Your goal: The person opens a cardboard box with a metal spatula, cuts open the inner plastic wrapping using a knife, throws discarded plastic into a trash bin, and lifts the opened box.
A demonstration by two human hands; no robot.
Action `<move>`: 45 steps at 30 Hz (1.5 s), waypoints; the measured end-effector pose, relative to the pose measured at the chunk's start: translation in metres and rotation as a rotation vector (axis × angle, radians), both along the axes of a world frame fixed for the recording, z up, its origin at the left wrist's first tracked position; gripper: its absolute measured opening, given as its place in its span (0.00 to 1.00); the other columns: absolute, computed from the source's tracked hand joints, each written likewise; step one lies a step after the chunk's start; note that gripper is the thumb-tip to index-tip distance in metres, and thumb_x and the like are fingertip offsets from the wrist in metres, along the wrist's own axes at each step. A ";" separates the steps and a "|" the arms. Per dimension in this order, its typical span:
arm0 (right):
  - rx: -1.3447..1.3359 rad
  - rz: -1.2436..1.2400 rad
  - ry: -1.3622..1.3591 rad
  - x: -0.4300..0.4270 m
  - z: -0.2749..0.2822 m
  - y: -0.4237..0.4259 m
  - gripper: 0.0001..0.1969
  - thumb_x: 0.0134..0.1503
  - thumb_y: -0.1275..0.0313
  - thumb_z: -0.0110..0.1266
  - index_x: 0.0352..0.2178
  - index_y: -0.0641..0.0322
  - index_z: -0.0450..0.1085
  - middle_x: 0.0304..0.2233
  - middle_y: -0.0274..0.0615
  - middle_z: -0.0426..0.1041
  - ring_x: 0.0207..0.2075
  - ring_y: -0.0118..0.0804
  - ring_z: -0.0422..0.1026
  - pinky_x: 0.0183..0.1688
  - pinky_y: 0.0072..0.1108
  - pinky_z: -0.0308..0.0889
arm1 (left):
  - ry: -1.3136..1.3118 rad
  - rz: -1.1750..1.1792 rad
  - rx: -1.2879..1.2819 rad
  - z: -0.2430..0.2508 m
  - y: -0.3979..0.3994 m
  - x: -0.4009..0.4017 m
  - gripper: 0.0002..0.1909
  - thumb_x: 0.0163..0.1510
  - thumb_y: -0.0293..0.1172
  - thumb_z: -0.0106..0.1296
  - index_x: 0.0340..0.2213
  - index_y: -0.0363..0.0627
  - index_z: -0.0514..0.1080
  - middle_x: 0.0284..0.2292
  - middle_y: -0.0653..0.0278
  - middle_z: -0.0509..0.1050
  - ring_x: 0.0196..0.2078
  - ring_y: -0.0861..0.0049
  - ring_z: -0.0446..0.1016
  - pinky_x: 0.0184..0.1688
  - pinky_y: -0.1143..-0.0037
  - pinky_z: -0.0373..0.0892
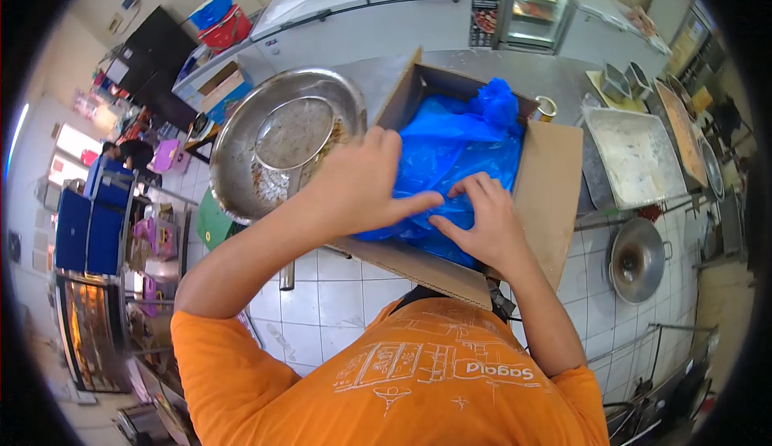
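Note:
A cardboard box (552, 186) with raised flaps stands at the front edge of the steel table before me. Inside it lies a blue plastic bag (449, 144), its top bunched into a knot at the far right corner; what it holds is hidden. My left hand (365, 183), slightly blurred, is over the box's left side, thumb stretched toward the bag and apart from the fingers. Above the near part of the bag, my right hand (485, 220) has its thumb and fingers spread, with nothing visible between them. Whether the fingertips touch the plastic I cannot tell.
Left of the box sits a wide steel basin (232, 138) holding a round strainer (295, 132) and brown crumbs. A metal tray (633, 156) dusted white lies at right, above a wok (638, 262). Chest freezers (374, 30) line the back. A person (136, 153) is far left.

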State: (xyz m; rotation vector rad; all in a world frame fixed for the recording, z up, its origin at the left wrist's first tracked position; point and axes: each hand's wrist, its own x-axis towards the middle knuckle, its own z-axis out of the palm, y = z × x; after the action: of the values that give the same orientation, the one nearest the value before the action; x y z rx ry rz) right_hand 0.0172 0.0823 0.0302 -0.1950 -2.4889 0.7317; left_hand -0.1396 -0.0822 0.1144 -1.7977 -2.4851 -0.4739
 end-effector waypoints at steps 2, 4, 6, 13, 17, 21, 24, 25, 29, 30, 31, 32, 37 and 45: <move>-0.052 0.026 0.049 -0.008 -0.007 -0.010 0.16 0.49 0.62 0.66 0.30 0.61 0.70 0.30 0.45 0.71 0.35 0.50 0.71 0.41 0.35 0.67 | 0.052 0.089 -0.261 -0.004 -0.003 0.011 0.28 0.53 0.53 0.57 0.37 0.35 0.71 0.36 0.45 0.75 0.38 0.49 0.77 0.41 0.58 0.72; -0.031 0.046 0.081 -0.021 -0.010 -0.025 0.13 0.49 0.66 0.66 0.29 0.61 0.69 0.29 0.46 0.70 0.34 0.51 0.70 0.39 0.36 0.65 | -0.116 0.118 -0.291 -0.045 -0.001 0.004 0.25 0.54 0.49 0.57 0.37 0.34 0.73 0.37 0.44 0.76 0.40 0.49 0.77 0.40 0.57 0.73; 0.069 0.042 0.043 -0.016 -0.021 -0.025 0.09 0.51 0.72 0.61 0.28 0.63 0.68 0.29 0.47 0.70 0.34 0.52 0.69 0.38 0.37 0.63 | -0.369 0.030 -0.385 -0.039 0.009 0.007 0.19 0.54 0.38 0.55 0.37 0.31 0.73 0.36 0.38 0.77 0.40 0.44 0.77 0.41 0.55 0.73; 0.125 0.149 -0.019 -0.015 -0.062 -0.022 0.06 0.59 0.75 0.52 0.27 0.67 0.66 0.27 0.52 0.66 0.32 0.55 0.65 0.38 0.39 0.61 | -0.370 -0.049 -0.268 -0.081 0.005 0.006 0.25 0.47 0.35 0.61 0.41 0.25 0.71 0.33 0.35 0.77 0.39 0.44 0.79 0.40 0.59 0.75; 0.001 0.133 -0.087 -0.011 -0.078 -0.004 0.13 0.66 0.75 0.39 0.28 0.72 0.65 0.26 0.55 0.66 0.30 0.57 0.64 0.37 0.39 0.61 | -0.014 0.225 -0.116 -0.091 0.019 0.010 0.35 0.44 0.41 0.65 0.47 0.25 0.69 0.33 0.34 0.77 0.43 0.45 0.78 0.44 0.58 0.74; -0.322 0.070 0.006 -0.006 -0.065 0.000 0.18 0.67 0.70 0.38 0.26 0.74 0.67 0.25 0.60 0.70 0.28 0.60 0.69 0.32 0.39 0.62 | -0.507 -0.125 -0.482 -0.077 0.063 -0.027 0.36 0.49 0.53 0.58 0.44 0.25 0.73 0.43 0.37 0.76 0.48 0.50 0.76 0.49 0.60 0.71; -0.257 0.076 -0.060 -0.010 -0.077 0.012 0.19 0.67 0.66 0.40 0.25 0.67 0.70 0.21 0.61 0.70 0.23 0.59 0.71 0.26 0.40 0.62 | -0.629 -0.181 -0.210 -0.097 0.047 -0.023 0.30 0.52 0.48 0.53 0.40 0.26 0.74 0.40 0.37 0.77 0.44 0.49 0.77 0.46 0.59 0.71; -0.139 0.083 0.005 -0.010 -0.070 0.012 0.21 0.67 0.65 0.42 0.21 0.65 0.69 0.17 0.61 0.66 0.18 0.58 0.70 0.22 0.41 0.60 | -0.675 -0.218 -0.261 -0.086 0.047 -0.022 0.26 0.52 0.46 0.52 0.39 0.28 0.74 0.38 0.36 0.77 0.42 0.48 0.77 0.44 0.58 0.70; -0.202 0.097 -0.094 -0.001 -0.051 0.025 0.21 0.62 0.68 0.50 0.15 0.65 0.69 0.14 0.55 0.67 0.15 0.53 0.69 0.20 0.37 0.62 | -0.639 -0.148 -0.250 -0.075 0.043 -0.028 0.15 0.53 0.32 0.49 0.35 0.29 0.72 0.32 0.37 0.75 0.36 0.47 0.76 0.39 0.58 0.69; -0.144 0.145 -0.033 0.003 -0.052 0.026 0.20 0.62 0.68 0.51 0.15 0.64 0.69 0.15 0.54 0.67 0.15 0.52 0.69 0.20 0.36 0.63 | -0.638 -0.178 -0.271 -0.069 0.042 -0.026 0.15 0.53 0.32 0.49 0.35 0.29 0.72 0.32 0.37 0.75 0.36 0.47 0.76 0.39 0.58 0.69; -0.078 0.193 0.023 0.006 -0.054 0.029 0.19 0.61 0.68 0.52 0.15 0.64 0.70 0.15 0.53 0.68 0.15 0.50 0.69 0.20 0.35 0.63 | -0.632 -0.168 -0.220 -0.068 0.041 -0.023 0.13 0.53 0.30 0.49 0.35 0.29 0.71 0.31 0.37 0.74 0.36 0.45 0.75 0.38 0.59 0.69; -0.084 0.164 0.019 0.009 -0.054 0.033 0.19 0.61 0.68 0.52 0.15 0.64 0.70 0.15 0.53 0.68 0.15 0.50 0.69 0.20 0.35 0.63 | -0.628 -0.154 -0.167 -0.068 0.040 -0.022 0.12 0.53 0.28 0.48 0.35 0.29 0.70 0.30 0.36 0.73 0.35 0.43 0.74 0.37 0.59 0.68; -0.155 0.286 -0.014 0.027 -0.055 0.051 0.18 0.60 0.71 0.53 0.15 0.64 0.67 0.13 0.49 0.67 0.15 0.48 0.68 0.20 0.33 0.64 | -0.615 -0.123 -0.034 -0.073 0.024 -0.016 0.10 0.53 0.25 0.48 0.35 0.30 0.68 0.29 0.35 0.72 0.35 0.38 0.71 0.37 0.58 0.68; -0.216 0.219 -0.106 0.000 -0.072 0.066 0.19 0.64 0.67 0.49 0.18 0.64 0.66 0.14 0.48 0.63 0.15 0.47 0.63 0.20 0.34 0.59 | -0.600 0.102 -0.014 -0.057 -0.019 -0.001 0.10 0.52 0.24 0.48 0.36 0.31 0.68 0.27 0.35 0.71 0.33 0.36 0.71 0.37 0.58 0.68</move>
State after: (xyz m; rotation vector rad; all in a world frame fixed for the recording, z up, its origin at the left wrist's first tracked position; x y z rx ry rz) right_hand 0.0176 0.1487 -0.0422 -0.0386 -2.5542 1.1088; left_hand -0.1403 -0.1011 0.0573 -1.7110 -2.9253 -1.1355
